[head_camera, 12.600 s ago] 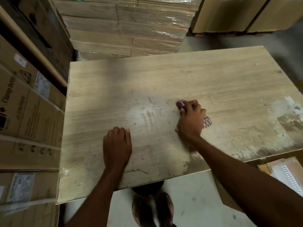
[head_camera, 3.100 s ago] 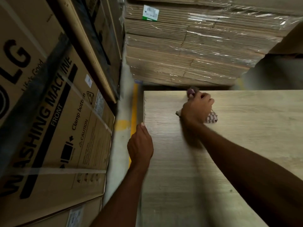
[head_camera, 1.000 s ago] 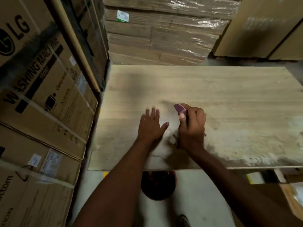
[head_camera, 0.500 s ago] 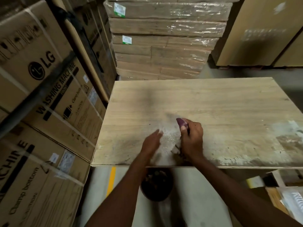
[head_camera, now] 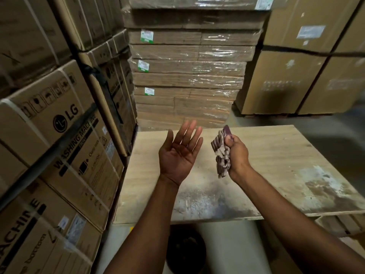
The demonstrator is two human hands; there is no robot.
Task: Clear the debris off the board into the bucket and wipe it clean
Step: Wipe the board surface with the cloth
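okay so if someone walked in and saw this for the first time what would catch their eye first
Probably the two raised hands mid-frame: the open, palm-up left hand and the right hand clutching a crumpled maroon-and-white striped cloth above the pale wooden board. Next, the white, dusty smears along the board's near edge, and the dark round bucket on the floor below it. Tall brown washing-machine cartons tower at left.

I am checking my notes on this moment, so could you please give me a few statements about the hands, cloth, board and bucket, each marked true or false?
1. The right hand grips a bunched cloth. True.
2. The left hand presses flat on the board. False: it is raised, palm up, open.
3. The bucket stands on the board. False: it is on the floor below the near edge.
4. Pale smears mark the board's near right part. True.
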